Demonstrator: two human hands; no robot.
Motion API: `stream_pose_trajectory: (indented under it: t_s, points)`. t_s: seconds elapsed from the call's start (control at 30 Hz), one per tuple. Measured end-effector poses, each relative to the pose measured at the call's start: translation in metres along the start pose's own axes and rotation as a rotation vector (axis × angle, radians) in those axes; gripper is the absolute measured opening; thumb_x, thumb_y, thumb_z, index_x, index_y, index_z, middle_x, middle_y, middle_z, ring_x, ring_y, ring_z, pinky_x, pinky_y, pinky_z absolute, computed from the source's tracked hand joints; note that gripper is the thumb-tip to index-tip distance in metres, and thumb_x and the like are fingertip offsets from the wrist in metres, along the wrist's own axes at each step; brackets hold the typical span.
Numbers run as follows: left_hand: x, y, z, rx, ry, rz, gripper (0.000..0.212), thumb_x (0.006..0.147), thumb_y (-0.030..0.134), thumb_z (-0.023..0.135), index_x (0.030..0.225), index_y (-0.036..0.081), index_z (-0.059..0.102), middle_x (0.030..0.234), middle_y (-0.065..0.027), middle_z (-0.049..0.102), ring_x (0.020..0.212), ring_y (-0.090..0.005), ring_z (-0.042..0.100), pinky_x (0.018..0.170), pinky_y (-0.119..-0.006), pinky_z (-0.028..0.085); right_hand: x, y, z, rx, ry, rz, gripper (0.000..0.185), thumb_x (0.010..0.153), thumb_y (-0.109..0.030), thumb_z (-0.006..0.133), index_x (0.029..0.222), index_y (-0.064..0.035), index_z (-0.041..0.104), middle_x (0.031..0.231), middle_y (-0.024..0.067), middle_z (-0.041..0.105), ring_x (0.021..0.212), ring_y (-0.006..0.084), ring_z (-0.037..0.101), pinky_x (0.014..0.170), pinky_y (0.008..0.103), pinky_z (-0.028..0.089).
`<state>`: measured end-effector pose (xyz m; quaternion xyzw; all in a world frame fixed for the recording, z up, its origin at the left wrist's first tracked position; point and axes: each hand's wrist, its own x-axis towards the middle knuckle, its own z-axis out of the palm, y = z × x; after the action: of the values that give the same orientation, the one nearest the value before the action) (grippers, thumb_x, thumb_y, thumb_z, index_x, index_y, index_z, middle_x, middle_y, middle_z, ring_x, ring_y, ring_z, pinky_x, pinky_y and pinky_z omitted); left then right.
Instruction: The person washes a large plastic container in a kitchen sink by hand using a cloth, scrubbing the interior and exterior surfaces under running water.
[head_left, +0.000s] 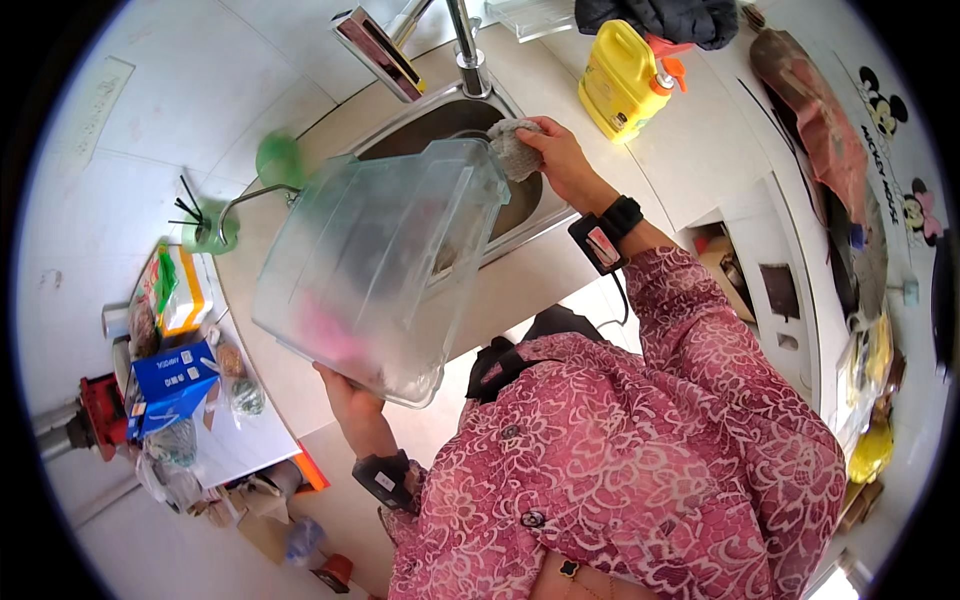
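Note:
A large translucent plastic storage bin or its lid (382, 262) is tilted over the counter and the front of the steel sink (551, 206). My left hand (349, 401) grips its lower left edge, with the fingers partly hidden behind the plastic. My right hand (559, 154) holds a crumpled grey cloth (516, 148) at the bin's upper right corner, above the sink basin. Whether the cloth touches the plastic I cannot tell. A chrome faucet (472, 67) rises behind the basin. Much of the basin is hidden by the bin.
On the counter right of the sink stands a yellow detergent jug (622, 82) with an orange pump. A green bottle (214, 229) with black sticks and a green round object (279, 160) are at the left wall. A blue box (176, 379) and several bags lie on the left white surface.

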<state>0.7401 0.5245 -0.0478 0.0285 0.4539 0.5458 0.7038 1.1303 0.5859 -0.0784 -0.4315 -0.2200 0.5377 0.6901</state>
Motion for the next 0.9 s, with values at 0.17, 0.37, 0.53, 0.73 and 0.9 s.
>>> stream_pose_trajectory:
  t_s: [0.17, 0.37, 0.53, 0.73, 0.9]
  points:
    - [0.016, 0.005, -0.009, -0.138, -0.038, 0.047, 0.042, 0.085, 0.044, 0.051, 0.108, 0.009, 0.054, 0.106, -0.0065, 0.058, 0.095, -0.0236, 0.056, 0.078, -0.041, 0.05, -0.008, 0.017, 0.03, 0.068, -0.016, -0.142, 0.019, 0.081, -0.01, 0.059, 0.099, -0.0028, 0.054, 0.085, 0.0045, 0.059, 0.075, 0.0115, 0.057, 0.069, 0.0249, 0.047]
    - [0.028, 0.013, -0.012, -0.296, 0.076, 0.069, 0.044, 0.088, 0.049, 0.044, 0.108, 0.011, 0.053, 0.098, -0.0032, 0.059, 0.085, -0.0191, 0.057, 0.07, -0.031, 0.05, -0.05, 0.036, 0.101, -0.308, -0.11, -0.337, 0.023, 0.078, -0.01, 0.06, 0.099, -0.003, 0.053, 0.086, 0.0044, 0.058, 0.079, 0.0113, 0.054, 0.07, 0.0233, 0.045]
    - [0.042, 0.006, -0.003, -0.17, 0.066, 0.261, 0.024, 0.084, 0.033, 0.053, 0.091, 0.011, 0.055, 0.083, -0.002, 0.056, 0.067, -0.0163, 0.054, 0.057, -0.031, 0.048, -0.075, 0.047, 0.126, -0.582, -0.308, -0.627, 0.026, 0.08, -0.009, 0.056, 0.106, -0.0067, 0.052, 0.109, 0.0073, 0.055, 0.095, 0.0153, 0.053, 0.079, 0.0259, 0.044]
    - [0.048, 0.01, 0.014, -0.452, 0.111, 0.022, 0.018, 0.078, 0.028, 0.054, 0.083, 0.011, 0.053, 0.074, -0.0025, 0.053, 0.058, -0.0147, 0.049, 0.049, -0.027, 0.046, -0.007, 0.055, 0.11, -0.679, -0.101, -0.806, 0.028, 0.077, -0.012, 0.056, 0.104, -0.0078, 0.053, 0.104, 0.0137, 0.056, 0.095, 0.031, 0.055, 0.078, 0.0358, 0.044]
    - [0.044, 0.008, 0.028, -0.411, 0.167, 0.058, 0.023, 0.076, 0.033, 0.052, 0.08, 0.011, 0.052, 0.07, -0.0037, 0.05, 0.057, -0.0166, 0.049, 0.051, -0.029, 0.046, 0.048, 0.044, 0.091, -0.867, -0.115, -0.71, 0.023, 0.076, -0.017, 0.052, 0.097, -0.0083, 0.058, 0.093, 0.0138, 0.06, 0.09, 0.0317, 0.055, 0.076, 0.039, 0.044]
